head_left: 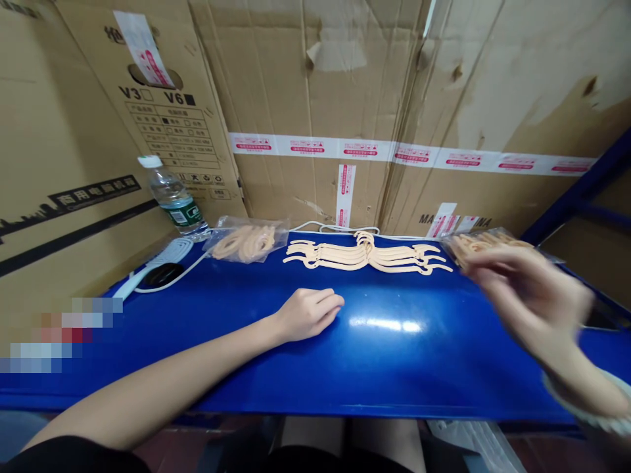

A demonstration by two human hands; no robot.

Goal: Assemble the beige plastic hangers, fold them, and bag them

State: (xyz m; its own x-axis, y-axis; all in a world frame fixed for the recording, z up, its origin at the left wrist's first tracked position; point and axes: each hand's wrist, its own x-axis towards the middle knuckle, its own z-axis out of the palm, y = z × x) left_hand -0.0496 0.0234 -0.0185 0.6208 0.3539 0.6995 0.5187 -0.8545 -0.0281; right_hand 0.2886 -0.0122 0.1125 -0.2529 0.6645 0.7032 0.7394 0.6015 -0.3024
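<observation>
On the blue tabletop (236, 368) my left hand (309, 314) rests as a loose fist, with nothing showing in it. Beyond it lies a row of beige clothes hangers (340, 256), overlapping, their hooks bunched at the middle. My right hand (535, 302) is raised at the right and smeared by motion, so its grip cannot be made out. Just behind that hand is a clear plastic bag (486, 240) of beige pieces, partly covered by it. A second clear bag (246, 240) with beige curved pieces lies left of the hangers.
Cardboard sheets (315, 79) stand along the back and left. A water bottle (180, 200) is upright at the back left, near a pale blue handled object (158, 263) and a black oval object (163, 274). A white cable (300, 226) runs along the rear edge.
</observation>
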